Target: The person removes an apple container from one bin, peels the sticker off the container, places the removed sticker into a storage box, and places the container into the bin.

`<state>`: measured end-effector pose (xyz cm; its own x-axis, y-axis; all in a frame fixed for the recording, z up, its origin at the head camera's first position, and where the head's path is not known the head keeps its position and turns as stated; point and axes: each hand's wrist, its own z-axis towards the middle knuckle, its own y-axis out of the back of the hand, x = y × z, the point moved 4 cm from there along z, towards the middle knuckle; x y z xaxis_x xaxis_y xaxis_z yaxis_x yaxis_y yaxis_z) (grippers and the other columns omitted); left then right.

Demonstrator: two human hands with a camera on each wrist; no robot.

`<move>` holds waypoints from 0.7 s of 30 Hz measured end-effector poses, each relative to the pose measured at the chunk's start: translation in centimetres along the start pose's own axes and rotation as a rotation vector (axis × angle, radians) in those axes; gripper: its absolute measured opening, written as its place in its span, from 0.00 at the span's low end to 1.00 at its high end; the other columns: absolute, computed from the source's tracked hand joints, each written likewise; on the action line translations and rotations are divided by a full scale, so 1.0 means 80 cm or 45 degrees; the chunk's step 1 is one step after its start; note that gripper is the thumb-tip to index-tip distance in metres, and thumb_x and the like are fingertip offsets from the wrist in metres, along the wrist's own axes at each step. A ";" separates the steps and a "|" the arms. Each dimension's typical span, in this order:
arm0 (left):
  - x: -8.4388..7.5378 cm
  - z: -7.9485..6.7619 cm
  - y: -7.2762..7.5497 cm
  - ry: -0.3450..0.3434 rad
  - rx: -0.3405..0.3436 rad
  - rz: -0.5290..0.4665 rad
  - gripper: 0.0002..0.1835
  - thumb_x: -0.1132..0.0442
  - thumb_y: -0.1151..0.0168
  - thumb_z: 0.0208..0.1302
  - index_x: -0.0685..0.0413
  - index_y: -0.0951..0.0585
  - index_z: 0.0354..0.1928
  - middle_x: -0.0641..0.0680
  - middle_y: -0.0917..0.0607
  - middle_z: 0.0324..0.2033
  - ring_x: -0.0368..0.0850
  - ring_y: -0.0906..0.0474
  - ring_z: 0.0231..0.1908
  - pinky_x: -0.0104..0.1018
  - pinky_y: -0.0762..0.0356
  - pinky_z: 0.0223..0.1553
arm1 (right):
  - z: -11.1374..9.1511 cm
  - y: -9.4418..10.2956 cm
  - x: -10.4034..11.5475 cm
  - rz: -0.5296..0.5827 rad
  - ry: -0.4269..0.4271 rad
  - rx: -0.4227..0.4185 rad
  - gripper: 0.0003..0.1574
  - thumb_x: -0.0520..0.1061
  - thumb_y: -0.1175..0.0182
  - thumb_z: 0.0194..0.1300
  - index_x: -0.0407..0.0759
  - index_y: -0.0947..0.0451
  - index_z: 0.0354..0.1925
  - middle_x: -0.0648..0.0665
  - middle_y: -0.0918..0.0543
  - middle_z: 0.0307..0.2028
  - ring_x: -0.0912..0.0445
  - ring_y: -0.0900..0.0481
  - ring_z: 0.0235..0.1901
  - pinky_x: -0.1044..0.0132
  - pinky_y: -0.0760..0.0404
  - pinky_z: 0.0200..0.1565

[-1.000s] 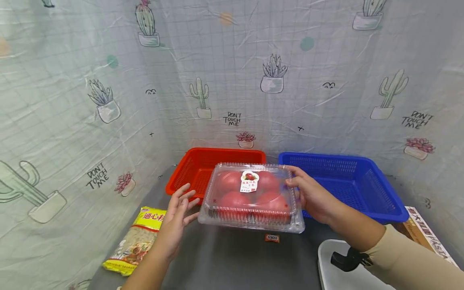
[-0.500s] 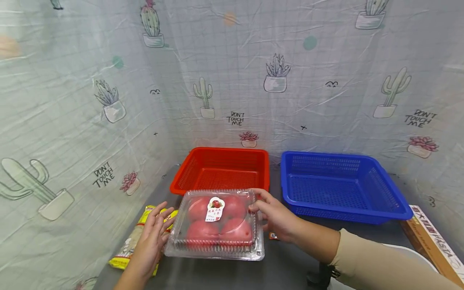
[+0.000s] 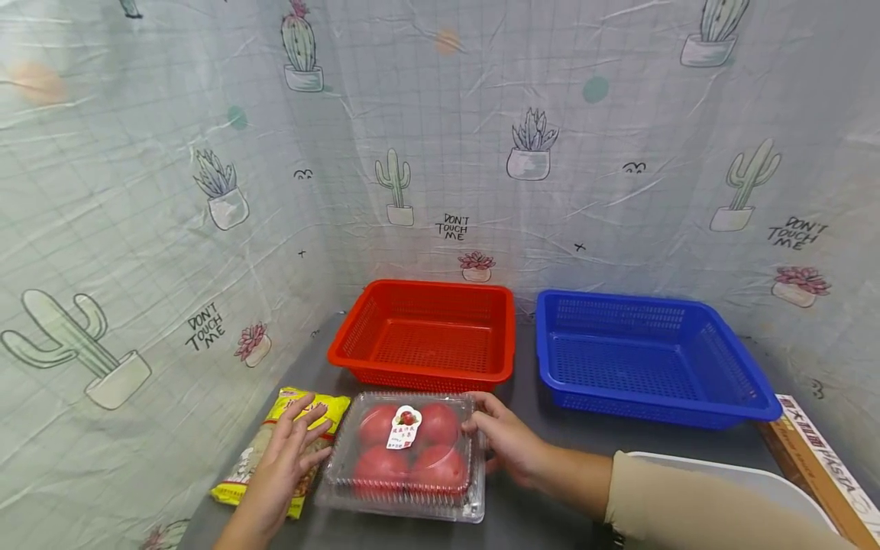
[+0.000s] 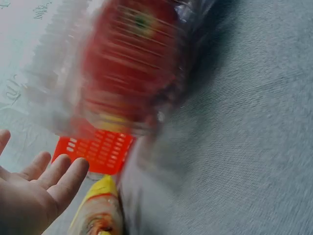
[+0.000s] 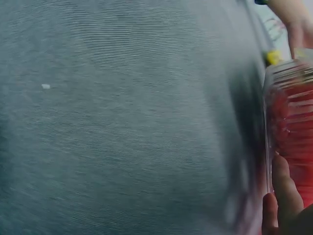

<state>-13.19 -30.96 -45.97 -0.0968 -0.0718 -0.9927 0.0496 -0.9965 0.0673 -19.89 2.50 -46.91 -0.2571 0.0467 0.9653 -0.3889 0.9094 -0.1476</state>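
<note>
A clear plastic clamshell box [image 3: 406, 439] of red round fruits, with a white label on its lid, is low over the front of the grey table. My right hand [image 3: 512, 443] grips its right side, thumb on the lid's edge and the other fingers partly hidden behind it. Fingers spread, my left hand [image 3: 278, 466] stands at the box's left side and holds nothing. Beneath that hand in the head view lies a yellow-ended macaroni bag [image 3: 256, 451]. The left wrist view has the open palm [image 4: 34, 196] apart from the blurred box [image 4: 127, 63].
A red basket [image 3: 426, 378] stands behind the box, with a blue basket [image 3: 660, 409] to its right. At the right edge lies a pasta box [image 3: 825, 466]. A white tray [image 3: 729, 466] is partly hidden under my right sleeve. Patterned curtain [image 3: 440, 153] encloses the back and left.
The fruit box has come down and left in my right hand, from in front of the red basket to low over the table. My left hand has moved left and down alongside it.
</note>
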 end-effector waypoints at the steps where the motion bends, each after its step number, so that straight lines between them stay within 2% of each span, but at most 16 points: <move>1: 0.001 0.000 -0.002 0.001 0.007 0.012 0.28 0.48 0.62 0.89 0.48 0.45 0.82 0.67 0.39 0.77 0.36 0.23 0.64 0.39 0.17 0.57 | 0.001 0.001 -0.004 0.000 -0.001 -0.003 0.37 0.41 0.41 0.65 0.46 0.35 0.71 0.41 0.25 0.54 0.46 0.19 0.40 0.54 0.15 0.32; 3: 0.005 0.001 -0.006 0.002 0.022 0.035 0.28 0.49 0.62 0.90 0.48 0.44 0.83 0.67 0.39 0.78 0.40 0.24 0.66 0.39 0.17 0.58 | 0.003 0.003 -0.011 0.008 -0.005 -0.007 0.38 0.41 0.41 0.64 0.46 0.35 0.72 0.41 0.25 0.54 0.47 0.19 0.38 0.54 0.14 0.32; 8: 0.012 0.003 -0.015 0.049 0.023 0.066 0.27 0.50 0.59 0.89 0.44 0.43 0.82 0.65 0.37 0.77 0.62 0.33 0.73 0.36 0.19 0.58 | 0.001 0.004 -0.021 0.015 -0.005 -0.021 0.42 0.40 0.41 0.64 0.46 0.36 0.75 0.42 0.24 0.54 0.50 0.20 0.36 0.55 0.14 0.31; 10: 0.013 0.003 -0.018 0.071 0.013 0.074 0.26 0.51 0.56 0.89 0.42 0.41 0.82 0.64 0.36 0.76 0.66 0.35 0.74 0.35 0.19 0.58 | -0.002 0.004 -0.021 0.004 -0.006 -0.023 0.44 0.39 0.41 0.64 0.46 0.37 0.77 0.42 0.24 0.54 0.52 0.22 0.35 0.57 0.14 0.32; 14: 0.015 0.002 -0.023 0.051 0.010 0.113 0.26 0.55 0.54 0.88 0.44 0.39 0.81 0.64 0.35 0.76 0.65 0.33 0.73 0.36 0.19 0.57 | -0.009 0.004 -0.017 -0.019 -0.022 -0.006 0.50 0.39 0.41 0.65 0.44 0.44 0.82 0.39 0.24 0.58 0.51 0.21 0.39 0.56 0.14 0.37; 17: 0.012 0.002 -0.027 0.001 0.023 0.161 0.25 0.58 0.52 0.87 0.48 0.37 0.80 0.64 0.34 0.76 0.61 0.31 0.72 0.34 0.20 0.57 | -0.015 0.005 -0.004 -0.105 -0.045 -0.008 0.52 0.40 0.40 0.67 0.42 0.47 0.84 0.33 0.27 0.66 0.43 0.19 0.51 0.44 0.13 0.45; 19: 0.009 0.002 -0.029 -0.030 0.038 0.204 0.25 0.60 0.49 0.86 0.50 0.34 0.79 0.64 0.32 0.75 0.58 0.30 0.71 0.32 0.21 0.57 | -0.017 0.005 0.012 -0.239 -0.016 -0.042 0.51 0.42 0.39 0.67 0.41 0.45 0.83 0.30 0.29 0.70 0.37 0.23 0.60 0.34 0.17 0.53; 21: 0.005 0.003 -0.031 -0.074 0.064 0.291 0.24 0.60 0.44 0.83 0.50 0.29 0.77 0.62 0.32 0.75 0.58 0.31 0.72 0.34 0.22 0.59 | -0.017 0.003 0.035 -0.444 0.077 -0.064 0.47 0.44 0.37 0.68 0.42 0.38 0.81 0.29 0.28 0.71 0.34 0.26 0.65 0.30 0.22 0.59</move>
<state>-13.56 -28.49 -46.49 -0.1458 -0.2968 -0.9438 0.0272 -0.9548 0.2961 -19.52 3.42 -43.98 -0.0630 -0.2470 0.9670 -0.3994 0.8942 0.2024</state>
